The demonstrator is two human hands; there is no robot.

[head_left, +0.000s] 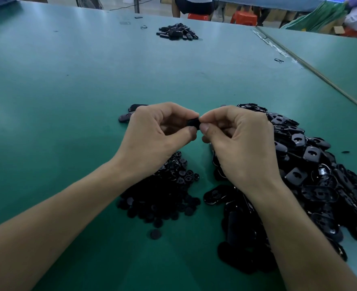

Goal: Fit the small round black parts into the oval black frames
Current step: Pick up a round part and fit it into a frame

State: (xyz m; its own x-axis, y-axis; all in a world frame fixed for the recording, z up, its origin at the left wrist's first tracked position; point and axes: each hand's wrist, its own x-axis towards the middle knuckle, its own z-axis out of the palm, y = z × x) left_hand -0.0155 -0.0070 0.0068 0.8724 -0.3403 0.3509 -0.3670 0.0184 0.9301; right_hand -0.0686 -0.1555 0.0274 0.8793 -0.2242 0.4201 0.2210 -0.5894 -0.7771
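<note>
Both hands were raised just above the green table, fingertips meeting at centre. The left hand pinched a small black piece between thumb and curled forefinger. The right hand pinched the same piece from the other side, thumb and forefinger closed on it, the other fingers curled under. The piece was mostly covered by the fingers, so I could not tell whether a round part sat in it.

The heap of small round parts lay on the table under the left wrist, with one stray round part just apart on the near side. The larger heap of oval frames lay under and to the right of the right hand.

A few dark oval pieces lay just beyond the left hand, partly hidden by it. A small heap of black pieces sat well apart at the far side of the table. Red stools stood beyond the table.
</note>
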